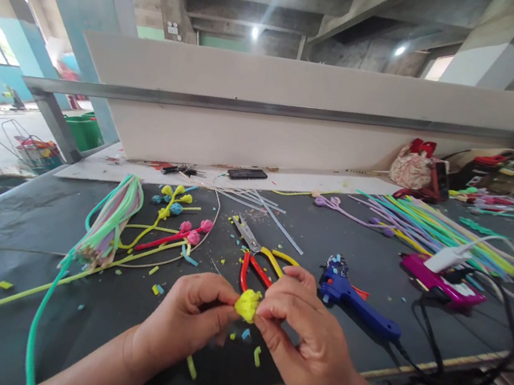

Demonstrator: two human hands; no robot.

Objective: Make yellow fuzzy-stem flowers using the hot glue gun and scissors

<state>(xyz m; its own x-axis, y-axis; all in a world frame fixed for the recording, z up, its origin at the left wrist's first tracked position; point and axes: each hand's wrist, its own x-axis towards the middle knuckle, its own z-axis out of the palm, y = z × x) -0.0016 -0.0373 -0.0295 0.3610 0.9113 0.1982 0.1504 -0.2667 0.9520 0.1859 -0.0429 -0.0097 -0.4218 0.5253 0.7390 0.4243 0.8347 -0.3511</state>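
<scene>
A small yellow pipe-cleaner ball [247, 305] is pinched between my two hands above the near edge of the table. My left hand [194, 313] grips its left side with thumb and forefinger. On its right side the fingertips of my right hand [300, 331] press against it. Just beyond the hands lie pliers [251, 244] with one red and one yellow handle, their jaws apart. To the right rests a blue glue gun [357, 301]. Yellow and blue pipe-cleaner stems [169, 204] and a pink-budded stem [181, 235] lie further left.
A bundle of pastel pipe cleaners [114, 218] stands at left. More loose pipe cleaners [451, 238] spread at right, near a purple device [439, 280] with cables. Small clippings dot the dark table [85, 335]. A white panel [257, 133] rises along the back.
</scene>
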